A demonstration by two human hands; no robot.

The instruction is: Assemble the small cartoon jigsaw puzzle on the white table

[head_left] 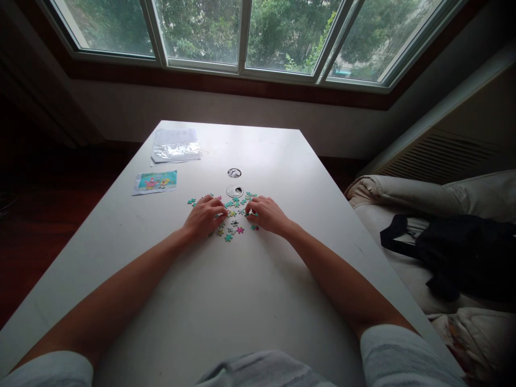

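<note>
Small jigsaw puzzle pieces [228, 237], mostly teal with some pink and yellow, lie loosely spread on the white table. At the left side of this spread is my left hand [205, 216], its fingers curled down with thumb and fingertips close together; what they hold, if anything, is hidden. Across from it, my right hand [266, 214] has its thumb and fingers bent around a small teal puzzle piece [255, 214]. Between both hands, more pieces lie, among them a pink piece [240, 230].
A picture card [156, 183] with cartoon figures lies left of the pieces. Behind it is a clear plastic bag [176, 145] with paper. Two round cable holes [234, 173] sit in the table [226, 301]. To the right, a dark bag [463, 255] rests on a pale sofa.
</note>
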